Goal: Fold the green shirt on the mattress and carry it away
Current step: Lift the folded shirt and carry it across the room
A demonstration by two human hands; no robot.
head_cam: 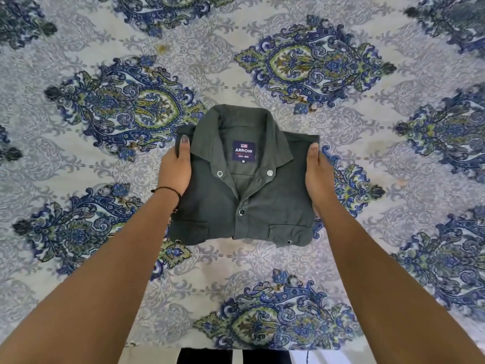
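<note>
On the patterned sheet covering the mattress, the left hand gripped the left edge of the folded green shirt, thumb on top. Its collar label faced up. The right hand gripped the right edge likewise.

Patterned bedsheet fills view on all sides of hands: pale grey scrollwork ground, large blue-and-green paisley medallions in diagonal rows. Soft even light. Below hands, sheet's near edge; dark strip and pale floor beyond.
</note>
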